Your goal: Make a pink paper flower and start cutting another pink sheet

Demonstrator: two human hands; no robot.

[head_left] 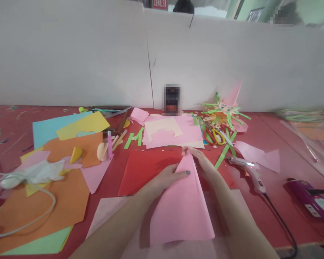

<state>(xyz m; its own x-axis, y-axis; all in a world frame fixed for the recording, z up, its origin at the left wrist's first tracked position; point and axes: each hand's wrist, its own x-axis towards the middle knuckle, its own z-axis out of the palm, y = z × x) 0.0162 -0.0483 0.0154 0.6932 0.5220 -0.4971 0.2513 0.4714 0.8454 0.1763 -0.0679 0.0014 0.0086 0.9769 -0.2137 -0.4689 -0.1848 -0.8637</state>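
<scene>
A pink paper cone (182, 205) lies between my hands, its narrow tip pointing away from me and its wide end toward me. My left hand (169, 178) is wrapped against its left side, with the thumb pressed on top of the paper. At the tip, the fingers of my right hand (197, 156) close around the point, and the rest of that hand rests along the right side. Beneath them are a red sheet (143, 169) and a pale pink sheet (108, 212). The fingers under the cone are hidden.
A glue gun (250, 167) with a black cord lies at the right, near a purple power strip (310, 198). Scissors (214, 136) and a decorated pink cone hat (228, 106) sit behind. Coloured sheets (64, 194) and a white cable (52, 205) cover the left. A white partition (97, 57) stands at the back.
</scene>
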